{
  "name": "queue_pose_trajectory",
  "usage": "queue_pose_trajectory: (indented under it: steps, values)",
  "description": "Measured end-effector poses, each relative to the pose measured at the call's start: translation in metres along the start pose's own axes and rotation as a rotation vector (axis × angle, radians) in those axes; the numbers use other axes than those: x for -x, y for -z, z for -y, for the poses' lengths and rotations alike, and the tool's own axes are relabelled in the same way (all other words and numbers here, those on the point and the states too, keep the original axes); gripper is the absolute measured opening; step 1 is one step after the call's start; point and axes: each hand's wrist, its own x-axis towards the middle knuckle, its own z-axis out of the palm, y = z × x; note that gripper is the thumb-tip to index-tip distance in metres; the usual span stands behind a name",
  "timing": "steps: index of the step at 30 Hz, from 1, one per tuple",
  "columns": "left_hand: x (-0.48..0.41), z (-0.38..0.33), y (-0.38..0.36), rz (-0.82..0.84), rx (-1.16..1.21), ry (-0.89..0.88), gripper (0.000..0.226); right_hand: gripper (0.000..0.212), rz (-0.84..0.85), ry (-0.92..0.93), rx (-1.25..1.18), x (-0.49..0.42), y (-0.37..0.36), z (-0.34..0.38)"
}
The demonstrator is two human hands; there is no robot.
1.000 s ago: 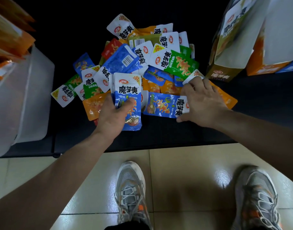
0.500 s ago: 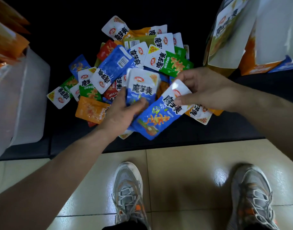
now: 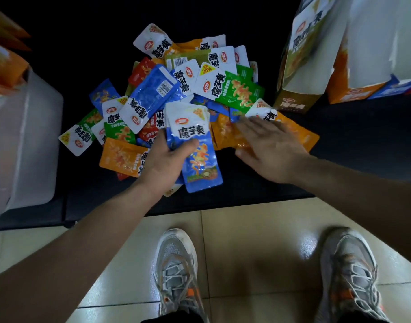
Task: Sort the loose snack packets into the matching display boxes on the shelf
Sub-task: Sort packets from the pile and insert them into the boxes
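Note:
A heap of loose snack packets (image 3: 190, 89) in blue, green, orange, red and olive lies on the dark shelf (image 3: 246, 190). My left hand (image 3: 167, 162) grips a stack of blue packets (image 3: 197, 152) at the heap's near edge, thumb across the front one. My right hand (image 3: 267, 148) is spread flat, fingers apart, over an orange packet (image 3: 300, 134) on the heap's right side; it holds nothing. An olive display box (image 3: 300, 73) stands at the right, with an orange display box (image 3: 356, 89) and a blue display box (image 3: 395, 86) behind it.
A translucent plastic bin (image 3: 30, 141) sits on the shelf at the left, with orange cartons (image 3: 4, 64) above it. The shelf's front edge runs just below my hands. Tiled floor and my two grey shoes (image 3: 179, 271) are beneath.
My right hand passed a blue packet onto the stack in my left hand, then let go and moved back over the orange packets. The left hand's stack is thicker.

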Motion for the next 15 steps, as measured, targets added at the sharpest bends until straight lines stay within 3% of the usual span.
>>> queue_pose_trajectory:
  steps: [7,10,13,15]
  values:
    - [-0.007,0.001,0.011,-0.118,0.069,0.024,0.029,0.061,-0.157,0.149,0.055,0.019,-0.011,0.003]
    - [-0.007,0.006,0.010,-0.107,0.041,0.038,0.027,0.062,-0.104,0.058,0.085,0.014,-0.014,-0.002]
    - [-0.005,0.008,0.008,-0.082,0.010,0.041,0.030,0.057,-0.204,-0.120,0.090,0.012,-0.007,-0.008]
    - [-0.005,0.008,0.006,-0.072,-0.005,0.033,0.038,0.062,-0.220,-0.110,0.094,0.010,-0.003,-0.011]
